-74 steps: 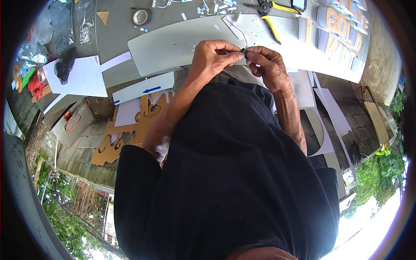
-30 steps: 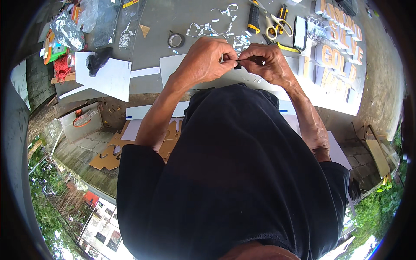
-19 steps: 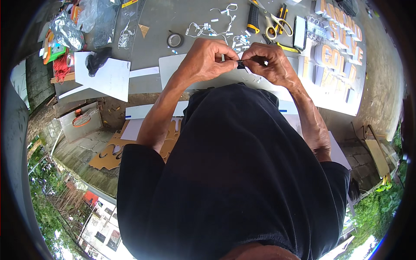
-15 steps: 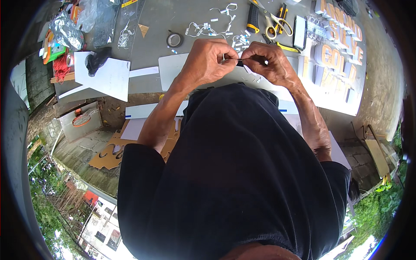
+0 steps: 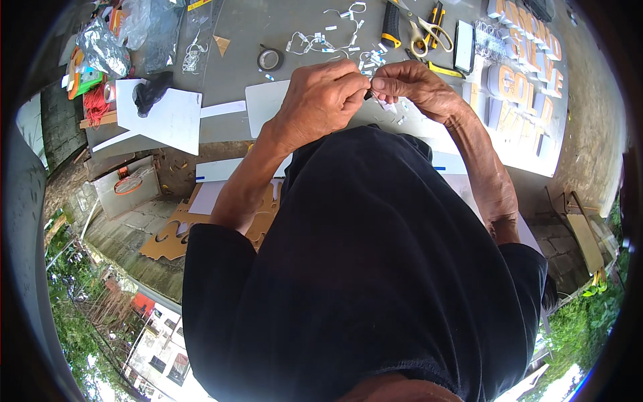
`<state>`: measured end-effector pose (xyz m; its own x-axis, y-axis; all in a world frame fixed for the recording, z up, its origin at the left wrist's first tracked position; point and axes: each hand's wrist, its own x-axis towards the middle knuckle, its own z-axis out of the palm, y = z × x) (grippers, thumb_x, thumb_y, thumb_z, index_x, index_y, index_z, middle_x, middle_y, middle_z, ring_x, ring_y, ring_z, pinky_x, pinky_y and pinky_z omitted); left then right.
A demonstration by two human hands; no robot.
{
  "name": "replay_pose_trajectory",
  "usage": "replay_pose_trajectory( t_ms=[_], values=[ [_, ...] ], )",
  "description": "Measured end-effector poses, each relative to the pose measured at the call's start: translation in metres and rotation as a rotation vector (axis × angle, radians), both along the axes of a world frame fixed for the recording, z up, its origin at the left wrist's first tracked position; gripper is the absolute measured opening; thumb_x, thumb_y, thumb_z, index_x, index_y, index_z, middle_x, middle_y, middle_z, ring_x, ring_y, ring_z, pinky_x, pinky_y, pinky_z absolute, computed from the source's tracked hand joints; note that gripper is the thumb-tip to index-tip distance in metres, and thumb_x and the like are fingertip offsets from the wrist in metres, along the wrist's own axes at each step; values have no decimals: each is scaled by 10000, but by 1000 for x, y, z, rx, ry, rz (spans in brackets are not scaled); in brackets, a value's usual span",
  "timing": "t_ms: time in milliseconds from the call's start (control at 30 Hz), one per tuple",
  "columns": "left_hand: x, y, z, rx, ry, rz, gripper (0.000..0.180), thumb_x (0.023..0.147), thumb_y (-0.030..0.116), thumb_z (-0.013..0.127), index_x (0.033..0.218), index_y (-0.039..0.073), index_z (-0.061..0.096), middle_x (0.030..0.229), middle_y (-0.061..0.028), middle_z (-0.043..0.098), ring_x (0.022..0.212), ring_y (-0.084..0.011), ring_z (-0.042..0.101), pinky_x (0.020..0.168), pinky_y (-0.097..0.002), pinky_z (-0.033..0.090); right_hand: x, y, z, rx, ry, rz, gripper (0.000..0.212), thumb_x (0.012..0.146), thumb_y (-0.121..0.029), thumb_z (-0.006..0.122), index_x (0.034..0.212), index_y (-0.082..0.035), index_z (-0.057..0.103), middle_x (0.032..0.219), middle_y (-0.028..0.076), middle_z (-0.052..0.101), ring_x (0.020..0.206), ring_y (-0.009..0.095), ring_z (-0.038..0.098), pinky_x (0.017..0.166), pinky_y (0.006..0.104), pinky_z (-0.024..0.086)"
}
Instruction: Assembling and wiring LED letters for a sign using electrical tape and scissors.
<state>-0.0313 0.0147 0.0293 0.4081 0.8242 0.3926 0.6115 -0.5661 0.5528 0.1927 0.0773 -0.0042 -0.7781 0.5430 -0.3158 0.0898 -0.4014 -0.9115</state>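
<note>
Above the near edge of a pale panel (image 5: 263, 107), my left hand (image 5: 323, 97) and my right hand (image 5: 418, 92) meet fingertip to fingertip. My left fingers are curled in, and my right thumb presses on the forefinger. Pinched between them is a thin black strip (image 5: 368, 96), mostly hidden by the fingers. Just under my right hand lie small white pieces (image 5: 400, 121). Beyond my hands, small white-and-blue light modules on thin wires (image 5: 321, 48) are scattered over the grey table (image 5: 231, 67). A roll of black tape (image 5: 260, 63) lies beyond my left wrist.
Beyond my right hand are scissors (image 5: 429, 28), a black-and-yellow utility knife (image 5: 391, 30), a yellow-handled tool (image 5: 445, 70) and a phone-like slab (image 5: 463, 45). Raised letters (image 5: 510, 84) stand at the right. Plastic bags (image 5: 104, 50) and white sheets (image 5: 175, 117) lie left.
My left hand has rolled over and its fingers have curled in tighter. My right fingers have closed up. Less of the black strip shows between them.
</note>
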Motion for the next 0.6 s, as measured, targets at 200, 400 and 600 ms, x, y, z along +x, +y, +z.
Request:
replay_pose_trajectory(
  t_ms=[200, 400, 600],
  values=[
    [0, -3, 3, -8, 0, -23, 142, 768, -29, 745, 868, 57, 691, 813, -33, 663, 642, -219, 653, 575, -330, 522, -1, -4, 0, -16, 16, 17, 218, 923, -248, 767, 971, -36, 750, 821, -2, 689, 783, 85, 593, 718, 255, 474],
    [-5, -1, 6, -244, -59, -85, 102, 818, 14, 747, 906, 34, 699, 843, -53, 653, 641, -210, 611, 586, -340, 485, 0, -7, 6, 241, -77, 85, 179, 922, -188, 733, 992, -24, 714, 860, 34, 702, 817, 113, 618, 755, 297, 496],
    [-10, 2, 0, -683, -234, -90, 129, 883, 87, 757, 997, 29, 741, 836, -27, 647, 636, -112, 517, 571, -293, 420, -5, -14, 14, 750, -120, 106, 76, 856, -71, 656, 900, -9, 652, 806, 109, 669, 734, 224, 660, 660, 358, 517]
  ],
)
